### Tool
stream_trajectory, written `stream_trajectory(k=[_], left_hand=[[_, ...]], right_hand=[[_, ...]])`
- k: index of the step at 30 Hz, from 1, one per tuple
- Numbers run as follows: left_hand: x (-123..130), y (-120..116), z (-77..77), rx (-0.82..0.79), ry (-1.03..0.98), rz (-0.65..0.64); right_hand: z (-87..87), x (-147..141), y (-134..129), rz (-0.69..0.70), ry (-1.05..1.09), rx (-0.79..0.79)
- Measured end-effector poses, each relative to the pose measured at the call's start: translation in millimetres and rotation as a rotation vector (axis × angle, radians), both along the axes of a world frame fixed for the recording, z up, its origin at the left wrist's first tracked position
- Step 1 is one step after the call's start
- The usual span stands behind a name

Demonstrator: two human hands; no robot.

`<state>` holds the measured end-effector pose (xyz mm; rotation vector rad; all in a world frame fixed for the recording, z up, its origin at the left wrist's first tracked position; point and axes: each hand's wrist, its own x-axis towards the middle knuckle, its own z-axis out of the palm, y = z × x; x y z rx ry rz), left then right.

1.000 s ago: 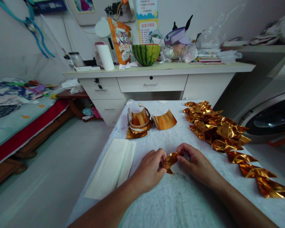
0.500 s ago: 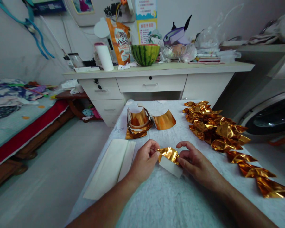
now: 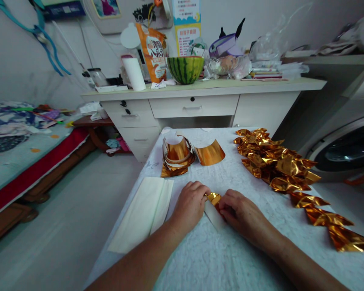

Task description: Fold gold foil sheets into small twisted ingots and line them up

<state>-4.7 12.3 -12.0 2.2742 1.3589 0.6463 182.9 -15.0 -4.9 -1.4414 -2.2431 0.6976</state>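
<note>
Between my hands is a small piece of gold foil (image 3: pixel 213 198) with a strip of white paper (image 3: pixel 214 216) under it. My left hand (image 3: pixel 192 202) is closed on the foil's left end. My right hand (image 3: pixel 241 212) pinches its right end, the fingers curled over and hiding part of it. Left of my left hand lie flat sheets of white paper (image 3: pixel 139 214). Beyond my hands stand a coiled roll of gold foil (image 3: pixel 176 155) and a curved gold sheet (image 3: pixel 210 152). On the right lies a pile of twisted gold foil pieces (image 3: pixel 269 161).
The table (image 3: pixel 230 258) has a pale cloth. Behind it stands a white desk (image 3: pixel 194 106) holding a watermelon half (image 3: pixel 185 69), an orange pouch (image 3: pixel 153 52) and plastic bags. A bed (image 3: pixel 27 161) is at the left, a washing machine (image 3: pixel 346 141) at the right.
Both hands have closed in around the foil, and less of it shows. My right hand's raised fingers have curled down. The white strip has turned and is more covered.
</note>
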Motion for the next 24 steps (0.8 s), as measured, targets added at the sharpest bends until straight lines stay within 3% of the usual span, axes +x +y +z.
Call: stream_trajectory(k=[4,14,24], left_hand=[[-1,-2,1.7,0.057,0.048,-0.007],[-7,-4,-3.8,0.064,0.094,-0.186],[-12,-14,10.6,-0.056,0.040,-0.243]], right_hand=[[-1.3,0,-1,0.064,0.022,0.018],[14.2,13,-7,0.233,0.009,-0.085],[6.2,11,-9,0.267,-0.058,-0.003]])
